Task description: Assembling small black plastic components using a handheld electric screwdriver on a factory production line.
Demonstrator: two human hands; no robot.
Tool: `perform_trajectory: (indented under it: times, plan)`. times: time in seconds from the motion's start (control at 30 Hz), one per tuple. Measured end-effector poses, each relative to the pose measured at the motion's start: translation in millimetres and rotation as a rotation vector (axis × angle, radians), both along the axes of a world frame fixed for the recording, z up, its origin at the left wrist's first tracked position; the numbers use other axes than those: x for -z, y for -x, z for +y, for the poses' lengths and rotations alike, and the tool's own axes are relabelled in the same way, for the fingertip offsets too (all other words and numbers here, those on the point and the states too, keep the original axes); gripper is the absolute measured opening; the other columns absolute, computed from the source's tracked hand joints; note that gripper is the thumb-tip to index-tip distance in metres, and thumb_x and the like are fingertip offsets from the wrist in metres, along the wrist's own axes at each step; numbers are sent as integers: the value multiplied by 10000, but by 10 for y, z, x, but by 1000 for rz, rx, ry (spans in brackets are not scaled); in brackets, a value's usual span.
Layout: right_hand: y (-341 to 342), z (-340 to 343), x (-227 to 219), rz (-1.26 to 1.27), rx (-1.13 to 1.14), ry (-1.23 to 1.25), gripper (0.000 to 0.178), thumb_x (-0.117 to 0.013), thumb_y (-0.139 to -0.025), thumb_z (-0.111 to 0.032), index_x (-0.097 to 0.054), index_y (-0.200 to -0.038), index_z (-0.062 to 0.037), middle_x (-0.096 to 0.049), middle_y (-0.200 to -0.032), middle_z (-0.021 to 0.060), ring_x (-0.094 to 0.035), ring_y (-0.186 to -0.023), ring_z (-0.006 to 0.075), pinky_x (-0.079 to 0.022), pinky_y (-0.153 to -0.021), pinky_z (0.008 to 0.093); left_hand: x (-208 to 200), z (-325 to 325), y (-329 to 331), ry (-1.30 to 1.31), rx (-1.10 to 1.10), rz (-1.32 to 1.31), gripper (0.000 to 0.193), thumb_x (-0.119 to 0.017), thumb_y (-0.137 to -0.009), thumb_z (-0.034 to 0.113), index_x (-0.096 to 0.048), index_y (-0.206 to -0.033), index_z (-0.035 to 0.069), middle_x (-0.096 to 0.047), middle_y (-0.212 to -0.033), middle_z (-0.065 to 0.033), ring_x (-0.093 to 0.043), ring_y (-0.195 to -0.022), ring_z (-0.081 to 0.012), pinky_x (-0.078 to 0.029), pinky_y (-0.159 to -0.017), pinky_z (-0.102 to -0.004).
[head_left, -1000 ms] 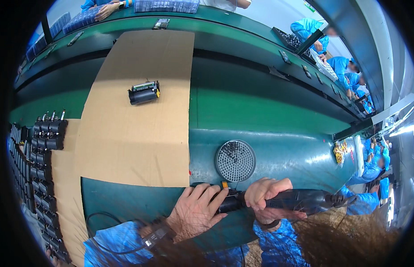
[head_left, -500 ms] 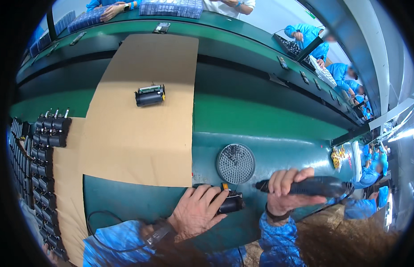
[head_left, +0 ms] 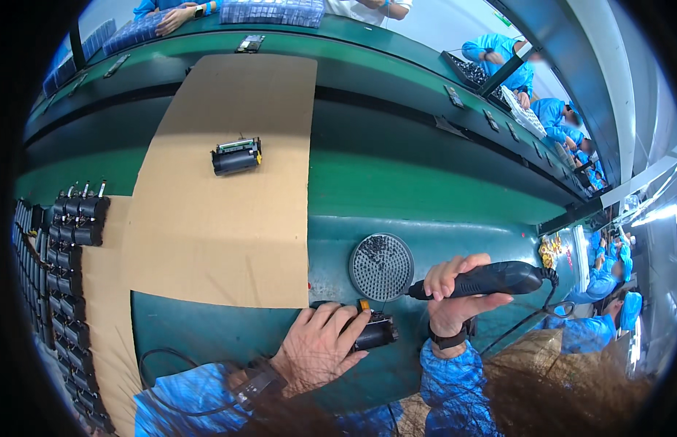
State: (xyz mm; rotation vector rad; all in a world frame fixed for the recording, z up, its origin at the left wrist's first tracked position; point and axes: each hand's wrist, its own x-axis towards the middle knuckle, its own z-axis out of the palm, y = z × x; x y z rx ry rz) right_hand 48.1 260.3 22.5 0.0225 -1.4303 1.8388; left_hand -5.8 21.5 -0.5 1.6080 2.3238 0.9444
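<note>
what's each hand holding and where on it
The right hand grips a black electric screwdriver around its front half, cord end free. The left hand lies over a small black part on the bench, covering its left end.

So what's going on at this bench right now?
A person at a green bench presses the left hand on a small black part near the bench's front edge. The right hand holds a black corded power tool raised beside it, tip pointing left toward a round screw tray. Another black part sits on the cardboard sheet, with rows more at the left.
</note>
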Motion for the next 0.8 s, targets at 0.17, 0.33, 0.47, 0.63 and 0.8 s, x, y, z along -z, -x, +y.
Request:
perform_trajectory:
  times: [0.17,0.33,0.47,0.63,0.8]
  plan:
    - [5,5,2,-9,1,1,835,-373,-837,-919,-477,-978,-102,-474,-603,-8,-464,-449,117,-420,-439,279,-8,12,0,14,1,2,617,-794,-850,373,-608,-1363,86,-580,-1254,-80,-541,-1190,-260,-468,-982,-417]
    - [12,-5,-18,-18,-13,8,853,-371,-821,-932,-465,-983,-100,-467,-609,6,-458,-467,125,-418,-448,287,-4,3,9,-5,-12,12,618,-793,-846,373,-608,-1360,84,-579,-1252,-79,-541,-1187,-259,-467,-970,-410]
    - [-60,17,15,-27,-67,13,872,-365,-795,-951,-440,-975,-101,-454,-618,18,-448,-490,137,-421,-472,304,-38,-5,0,17,12,33,632,-776,-859,395,-597,-1372,73,-579,-1249,-84,-540,-1183,-263,-463,-960,-410]
    - [-41,-32,71,-75,-73,-30,884,-362,-779,-959,-441,-973,-101,-473,-622,24,-449,-487,137,-428,-484,302,8,0,20,-3,6,65,674,-762,-868,429,-574,-1396,54,-580,-1255,-91,-531,-1181,-269,-438,-984,-430]
    - [-73,-38,-115,-37,48,-39,892,-330,-795,-958,-469,-1005,-103,-463,-600,11,-431,-452,127,-407,-448,296,11,-9,-17,-12,-62,39,720,-784,-850,438,-566,-1405,35,-562,-1254,-92,-520,-1181,-273,-419,-1004,-425]
